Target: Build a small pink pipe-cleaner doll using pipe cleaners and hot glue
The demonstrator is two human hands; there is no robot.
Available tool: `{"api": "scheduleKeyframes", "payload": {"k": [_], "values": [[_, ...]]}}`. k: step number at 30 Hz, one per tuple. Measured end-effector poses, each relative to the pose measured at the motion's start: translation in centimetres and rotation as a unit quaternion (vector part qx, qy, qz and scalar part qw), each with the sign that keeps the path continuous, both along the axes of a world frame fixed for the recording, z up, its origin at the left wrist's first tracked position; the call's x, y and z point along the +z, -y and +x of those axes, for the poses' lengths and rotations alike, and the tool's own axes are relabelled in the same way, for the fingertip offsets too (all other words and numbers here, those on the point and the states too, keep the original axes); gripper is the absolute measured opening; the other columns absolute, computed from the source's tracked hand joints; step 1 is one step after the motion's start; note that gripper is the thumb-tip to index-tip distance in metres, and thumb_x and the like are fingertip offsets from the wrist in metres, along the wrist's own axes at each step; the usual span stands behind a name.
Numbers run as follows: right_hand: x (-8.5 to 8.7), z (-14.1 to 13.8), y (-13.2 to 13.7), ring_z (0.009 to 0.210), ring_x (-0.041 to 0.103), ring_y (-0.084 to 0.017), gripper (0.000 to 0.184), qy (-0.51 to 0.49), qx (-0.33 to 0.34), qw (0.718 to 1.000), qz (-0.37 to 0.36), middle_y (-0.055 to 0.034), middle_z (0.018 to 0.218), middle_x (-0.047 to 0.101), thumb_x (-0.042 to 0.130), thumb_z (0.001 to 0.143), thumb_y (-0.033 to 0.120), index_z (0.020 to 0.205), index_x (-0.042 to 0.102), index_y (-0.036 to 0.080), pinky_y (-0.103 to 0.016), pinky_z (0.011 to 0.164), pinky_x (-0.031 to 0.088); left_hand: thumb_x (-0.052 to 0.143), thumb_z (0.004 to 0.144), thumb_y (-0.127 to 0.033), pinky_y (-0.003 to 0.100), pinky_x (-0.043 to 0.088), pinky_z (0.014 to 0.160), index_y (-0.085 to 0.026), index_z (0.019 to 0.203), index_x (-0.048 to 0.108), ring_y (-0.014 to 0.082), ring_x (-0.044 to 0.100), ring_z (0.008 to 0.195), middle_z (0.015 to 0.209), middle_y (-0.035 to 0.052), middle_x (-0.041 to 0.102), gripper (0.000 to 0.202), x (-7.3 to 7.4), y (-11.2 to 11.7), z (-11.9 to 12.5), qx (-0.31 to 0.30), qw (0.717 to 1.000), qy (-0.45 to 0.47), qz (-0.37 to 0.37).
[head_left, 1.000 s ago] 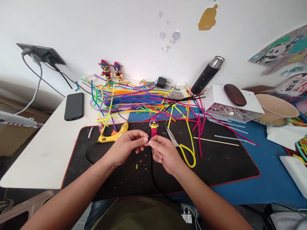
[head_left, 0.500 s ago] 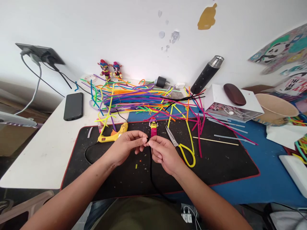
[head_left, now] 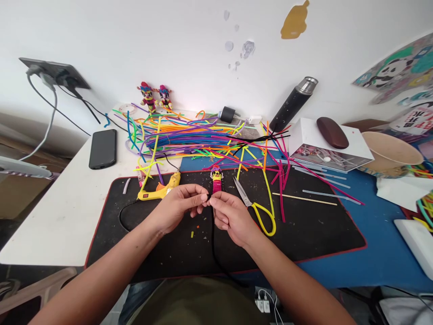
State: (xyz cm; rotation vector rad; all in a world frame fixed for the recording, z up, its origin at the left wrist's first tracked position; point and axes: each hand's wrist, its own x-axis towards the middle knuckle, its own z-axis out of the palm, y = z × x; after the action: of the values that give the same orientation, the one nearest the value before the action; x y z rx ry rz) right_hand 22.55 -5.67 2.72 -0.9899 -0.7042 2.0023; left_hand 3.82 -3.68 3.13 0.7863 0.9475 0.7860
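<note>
A black pipe cleaner [head_left: 213, 239] hangs down from between my fingertips toward the near edge of the mat. My left hand [head_left: 185, 201] pinches its upper end, which looks bent or coiled into a small black bit. Close beside it, my right hand [head_left: 232, 214] pinches the same end. Just beyond my fingers lies a small doll [head_left: 217, 176] with a yellow face and a magenta wound body, its lower part hidden by my hands. Yellow-handled scissors [head_left: 259, 212] rest to the right of my right hand. To the left lies a yellow glue gun [head_left: 158, 192].
Beneath everything is a black mat [head_left: 162, 253] with small scraps on it. A heap of coloured pipe cleaners [head_left: 189, 140] spreads behind. Around it are a phone [head_left: 103, 149], two finished dolls [head_left: 148, 97], a black flask [head_left: 294, 104], a white box [head_left: 355, 142] and a thin wooden stick [head_left: 304, 199].
The hands hold almost the same pinch on the black pipe cleaner. The view has shifted very slightly; nothing on the table has visibly moved.
</note>
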Motion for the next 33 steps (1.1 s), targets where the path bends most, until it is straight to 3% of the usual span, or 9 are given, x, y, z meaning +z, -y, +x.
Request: {"api": "scheduleKeyframes", "payload": {"k": [33], "values": [[0.17, -0.02, -0.03, 0.042, 0.023, -0.004, 0.032, 0.011, -0.009, 1.000, -0.009, 0.0124, 0.047, 0.038, 0.086, 0.080, 0.044, 0.084, 0.069, 0.017, -0.018, 0.040, 0.019, 0.095, 0.072, -0.047, 0.021, 0.041, 0.050, -0.016, 0.082, 0.076, 0.0106, 0.056, 0.059, 0.072, 0.0015, 0.067, 0.038, 0.52, 0.15, -0.17, 0.021, 1.000, -0.010, 0.002]]}}
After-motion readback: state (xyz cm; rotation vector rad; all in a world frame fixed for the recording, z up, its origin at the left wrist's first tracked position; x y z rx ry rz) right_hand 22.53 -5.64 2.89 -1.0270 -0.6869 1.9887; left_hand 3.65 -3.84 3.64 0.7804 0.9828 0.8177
